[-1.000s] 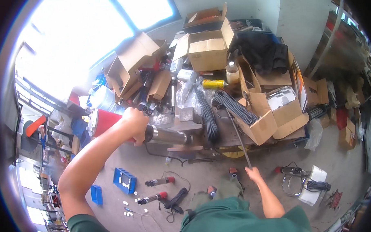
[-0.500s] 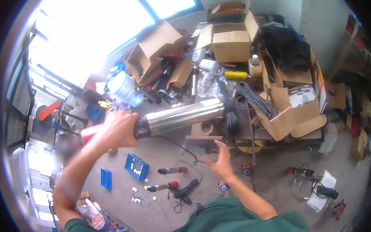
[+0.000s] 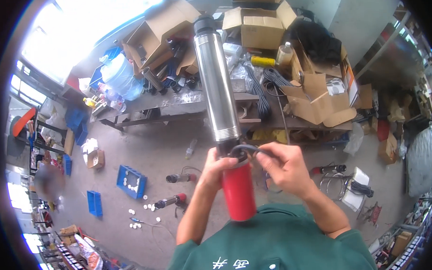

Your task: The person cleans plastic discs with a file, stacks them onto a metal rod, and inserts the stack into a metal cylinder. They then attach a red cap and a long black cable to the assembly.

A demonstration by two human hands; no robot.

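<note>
Two hands hold one long cylindrical pump unit upright before the chest, its steel tube rising towards the cluttered worktop and its red lower section pointing down at the green shirt. The left hand is wrapped closed around the joint where steel meets red. The right hand has its fingers pinched shut on the black cable that loops out at that joint.

The step in hand appears to be handling the cable lead at the collar, either seating or freeing it. The next move likely calls for a steady left grip while the right works the cable without kinking it.

Against half a second ago, the unit has swung from nearly level to upright, and the right hand, then open and clear below it, has come onto the cable. A second ago that hand was lower still, near the floor.
</note>
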